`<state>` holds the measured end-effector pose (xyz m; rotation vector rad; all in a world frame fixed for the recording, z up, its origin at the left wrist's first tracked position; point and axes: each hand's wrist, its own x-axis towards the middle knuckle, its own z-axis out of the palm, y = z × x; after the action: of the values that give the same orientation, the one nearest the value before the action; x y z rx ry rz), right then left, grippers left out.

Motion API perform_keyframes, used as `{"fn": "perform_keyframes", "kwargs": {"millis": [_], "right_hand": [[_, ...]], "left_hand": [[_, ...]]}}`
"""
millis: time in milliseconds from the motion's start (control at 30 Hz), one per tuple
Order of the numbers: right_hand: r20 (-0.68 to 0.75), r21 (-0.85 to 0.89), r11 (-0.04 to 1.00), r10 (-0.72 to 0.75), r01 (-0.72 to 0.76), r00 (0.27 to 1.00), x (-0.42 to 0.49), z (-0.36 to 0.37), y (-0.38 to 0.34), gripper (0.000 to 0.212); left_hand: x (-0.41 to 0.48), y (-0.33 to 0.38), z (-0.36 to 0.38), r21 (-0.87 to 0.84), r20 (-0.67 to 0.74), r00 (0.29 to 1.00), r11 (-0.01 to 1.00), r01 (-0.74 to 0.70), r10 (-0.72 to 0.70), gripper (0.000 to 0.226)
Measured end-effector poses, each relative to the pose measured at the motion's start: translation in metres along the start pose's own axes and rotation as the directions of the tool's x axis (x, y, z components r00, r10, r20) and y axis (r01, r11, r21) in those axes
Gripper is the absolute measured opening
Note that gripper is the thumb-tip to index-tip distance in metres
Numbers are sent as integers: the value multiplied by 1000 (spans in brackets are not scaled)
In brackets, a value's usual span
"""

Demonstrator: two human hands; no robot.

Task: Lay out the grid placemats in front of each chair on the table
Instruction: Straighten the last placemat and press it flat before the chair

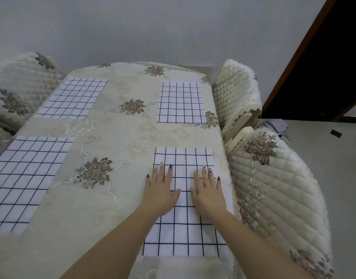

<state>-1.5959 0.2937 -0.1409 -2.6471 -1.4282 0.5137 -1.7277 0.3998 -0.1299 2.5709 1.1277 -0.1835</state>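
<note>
The table [116, 198] filled most of what I saw, draped in a cream floral cloth, with quilted chairs down each long side: two on my right, the far one [236, 93] and the near one [273, 188], and another covered chair [20, 87] at the far left. Four grid placemats lay on the cloth. The near-left mat [26, 178] and the far-left mat [74, 99] sat along the left edge, the far-right mat [181, 102] lay before the far right-hand chair, and the near-right mat [185, 228] lay in front of the near right-hand chair, just beside the table's edge. On that last mat I had both palms pressed flat, my left hand [161, 190] and my right hand [208, 193] side by side, fingers stretched out and spread, gripping nothing. I judged the layout all but finished, with only smoothing left. The risk was in the cloth underneath: it looked slick, so a hard push could have dragged the mat askew or bunched the tablecloth. With the mat so close to the right edge, a sideways shove might also have carried its border over the side. Lifting my hands unevenly could have left a crease or a turned-up corner.
</note>
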Motion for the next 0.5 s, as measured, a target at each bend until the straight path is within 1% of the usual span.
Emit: {"fn": "perform_keyframes", "kwargs": {"millis": [100,133,167,233,300,400,500], "right_hand": [[50,-10,999,-46,46,998,-26,10,-20,61],[62,-6,999,-49,49,997,-33,13,-26,65],[73,2,999,-44,44,996,-40,14,-30,65],[103,11,1000,-29,28,994,-51,16,-35,56],[117,11,1000,-22,21,993,-62,20,-35,55],[124,-18,999,-25,27,992,-77,27,-28,59],[113,-37,998,-37,41,993,-92,32,-16,63]], "left_hand": [[-27,16,13,18,43,999,1000,-19,18,62],[-35,20,18,40,60,998,999,-20,17,61],[-43,23,23,66,78,997,998,-21,16,62],[-56,25,33,102,103,995,995,-15,4,67],[-66,24,41,110,98,995,994,5,-16,68],[-81,20,47,92,70,997,995,25,-32,59],[-95,12,51,93,45,998,995,32,-36,59]]}}
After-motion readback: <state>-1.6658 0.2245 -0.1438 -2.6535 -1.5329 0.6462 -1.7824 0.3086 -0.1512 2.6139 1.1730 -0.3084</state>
